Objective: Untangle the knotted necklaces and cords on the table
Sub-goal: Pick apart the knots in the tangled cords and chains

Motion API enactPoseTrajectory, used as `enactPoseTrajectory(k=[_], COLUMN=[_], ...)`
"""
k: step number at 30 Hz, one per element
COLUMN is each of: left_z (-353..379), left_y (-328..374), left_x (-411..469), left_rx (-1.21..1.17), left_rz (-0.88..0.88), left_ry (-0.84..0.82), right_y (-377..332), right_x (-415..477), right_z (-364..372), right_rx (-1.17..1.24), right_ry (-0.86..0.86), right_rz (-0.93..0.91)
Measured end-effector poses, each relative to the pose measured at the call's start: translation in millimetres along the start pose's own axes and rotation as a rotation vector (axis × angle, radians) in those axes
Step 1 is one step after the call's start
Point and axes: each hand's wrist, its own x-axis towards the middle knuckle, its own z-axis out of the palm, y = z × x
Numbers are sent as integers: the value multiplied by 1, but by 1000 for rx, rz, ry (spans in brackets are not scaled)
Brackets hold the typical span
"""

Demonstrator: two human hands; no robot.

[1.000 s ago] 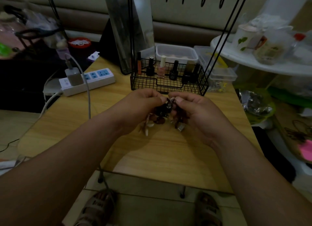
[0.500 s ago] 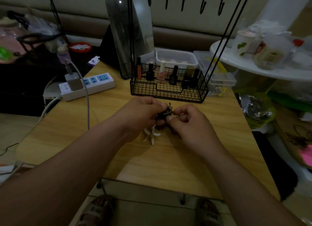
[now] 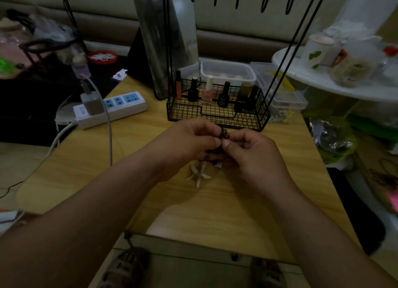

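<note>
Both hands up over the middle of the table point(image 3: 150, 197), just in front of the wire basket point(image 3: 217, 117).

Left hand point(image 3: 189, 141): fingers curled, thumb and fingertips pinching the tangle point(image 3: 223, 136) from the left.

Right hand point(image 3: 254, 156): fingers curled, thumb and forefinger pinching the same tangle from the right. My two thumb tips nearly meet.

Tangle: a small dark clump of cord, held between my fingertips, above the wood. More dark loops hang below, under my palms (too dim to tell the strands apart). A pale star-shaped pendant point(image 3: 198, 174) hangs at the bottom; whether it touches the table I cannot tell. A small shiny piece point(image 3: 218, 164) shows just right of it.

Surroundings: bottles point(image 3: 207, 93) stand upright in the basket. Power strip point(image 3: 114, 108) at the far left of the table, a charger point(image 3: 91, 103) plugged into it.
</note>
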Motion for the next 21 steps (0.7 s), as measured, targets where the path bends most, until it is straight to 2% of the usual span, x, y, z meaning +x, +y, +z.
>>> enactPoseTrajectory(k=[4, 12, 21], left_z=[4, -2, -6], left_y=[-1, -3, 0], left_x=[-7, -9, -5], left_rx=[121, 79, -158], left_rz=[99, 60, 36], left_ry=[45, 125, 133], right_y=[-1, -1, -9], right_x=[-5, -7, 0], right_z=[-3, -4, -3], right_rx=[-22, 39, 620], right_ry=[-10, 39, 8], right_rz=[-19, 41, 275])
